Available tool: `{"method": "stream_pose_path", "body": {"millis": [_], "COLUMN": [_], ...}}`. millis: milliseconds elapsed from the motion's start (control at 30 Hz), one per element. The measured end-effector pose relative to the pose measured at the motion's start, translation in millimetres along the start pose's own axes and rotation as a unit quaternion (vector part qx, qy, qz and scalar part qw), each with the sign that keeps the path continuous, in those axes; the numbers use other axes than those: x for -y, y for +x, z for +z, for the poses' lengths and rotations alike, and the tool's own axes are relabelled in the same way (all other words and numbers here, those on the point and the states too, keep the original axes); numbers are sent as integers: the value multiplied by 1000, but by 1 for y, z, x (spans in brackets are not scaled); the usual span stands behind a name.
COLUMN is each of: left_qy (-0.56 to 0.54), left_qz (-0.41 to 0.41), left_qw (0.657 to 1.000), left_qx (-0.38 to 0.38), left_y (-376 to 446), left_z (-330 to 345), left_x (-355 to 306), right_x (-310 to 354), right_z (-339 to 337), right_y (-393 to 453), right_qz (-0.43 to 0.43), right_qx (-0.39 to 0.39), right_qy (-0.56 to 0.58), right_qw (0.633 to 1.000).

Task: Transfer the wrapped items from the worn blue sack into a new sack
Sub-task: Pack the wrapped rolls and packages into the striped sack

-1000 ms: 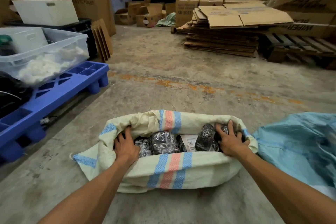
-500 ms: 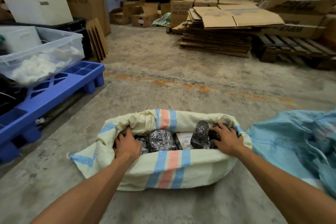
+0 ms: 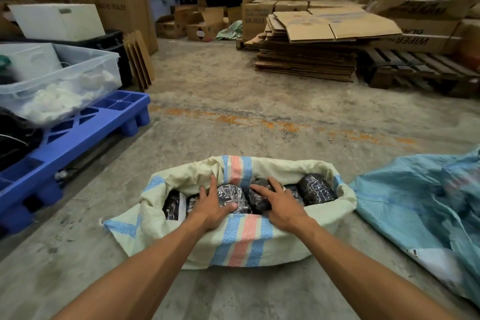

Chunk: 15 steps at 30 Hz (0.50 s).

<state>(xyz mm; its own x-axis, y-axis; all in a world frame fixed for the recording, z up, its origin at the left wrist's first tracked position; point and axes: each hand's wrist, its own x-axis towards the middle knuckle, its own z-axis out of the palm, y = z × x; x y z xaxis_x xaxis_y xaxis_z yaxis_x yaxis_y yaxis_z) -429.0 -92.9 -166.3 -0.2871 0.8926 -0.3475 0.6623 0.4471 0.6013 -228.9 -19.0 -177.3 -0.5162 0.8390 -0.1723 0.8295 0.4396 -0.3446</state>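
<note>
Now both hands have moved from the new sack's [image 3: 241, 241] ends to its middle, left hand [image 3: 210, 209] and right hand [image 3: 281, 205] spread flat on the wrapped items [image 3: 315, 188], apparently settling them; the worn blue sack [image 3: 426, 215] lies just beside.

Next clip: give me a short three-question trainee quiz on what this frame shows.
1. True or false: both hands rest on wrapped bundles inside the striped sack.
2. Which side of the striped sack does the blue sack lie on: A left, B right?
3. What colour is the pallet on the left?

Key: 1 true: left hand and right hand lie with spread fingers on the bundles. 2 B. 3 blue.
</note>
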Motion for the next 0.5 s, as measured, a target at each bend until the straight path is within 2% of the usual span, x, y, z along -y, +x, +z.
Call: {"method": "stream_pose_path", "body": {"millis": [67, 133, 200, 233, 300, 367, 433, 500], "left_qy": [7, 17, 55, 73, 90, 106, 136, 161], "left_qz": [-4, -12, -13, -6, 37, 114, 192, 268], "left_qw": [1000, 998, 993, 987, 977, 964, 950, 931], "left_qx": [-17, -52, -108, -141, -191, -214, -206, -191], "left_y": [-4, -11, -18, -22, -30, -37, -48, -60], "left_z": [3, 5, 8, 9, 13, 17, 27, 39], "left_x": [-3, -7, -12, -16, -28, -42, -63, -84], "right_x": [-4, -10, -13, -14, -18, -28, -42, -54], "right_z": [0, -2, -7, -11, -24, -36, -50, -67], "right_y": [-8, -16, -21, -24, -35, -50, -74, -98], "right_qz": [15, 17, 13, 5, -17, -49, -67, -69], "right_qx": [8, 66, 109, 108, 65, -13, -83, -120], "right_qy": [-35, -53, -70, -71, -70, -76, -61, -20], "right_qw": [999, 996, 991, 992, 995, 996, 992, 990]}}
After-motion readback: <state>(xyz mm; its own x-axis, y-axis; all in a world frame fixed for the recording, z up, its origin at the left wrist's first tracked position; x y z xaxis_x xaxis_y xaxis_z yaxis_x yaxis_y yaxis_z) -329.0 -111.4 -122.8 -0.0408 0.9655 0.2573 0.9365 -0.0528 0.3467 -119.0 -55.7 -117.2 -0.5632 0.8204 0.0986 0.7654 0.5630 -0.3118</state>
